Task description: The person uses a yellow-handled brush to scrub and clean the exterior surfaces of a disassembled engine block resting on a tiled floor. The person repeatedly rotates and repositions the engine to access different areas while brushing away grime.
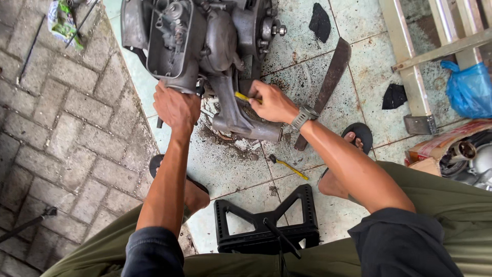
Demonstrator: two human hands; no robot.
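Observation:
A grey, greasy engine block [205, 46] lies on the tiled floor in front of me. My left hand [176, 106] grips its lower left edge, next to a dark handle that sticks out beneath the hand. My right hand [272, 101] is closed on a yellow-handled tool [244, 97], whose tip points into the engine's lower casing [241, 120]. A watch [303, 117] sits on my right wrist. Dirt and scraped grime lie on the tile under the casing.
A second yellow-handled tool [288, 166] lies on the tile near my knees. A long rusty blade [328, 87] lies right of the engine. A black plastic stool [266, 220] stands below me. An aluminium ladder [415, 66], blue bag [469, 90] and box of parts [461, 151] sit at right.

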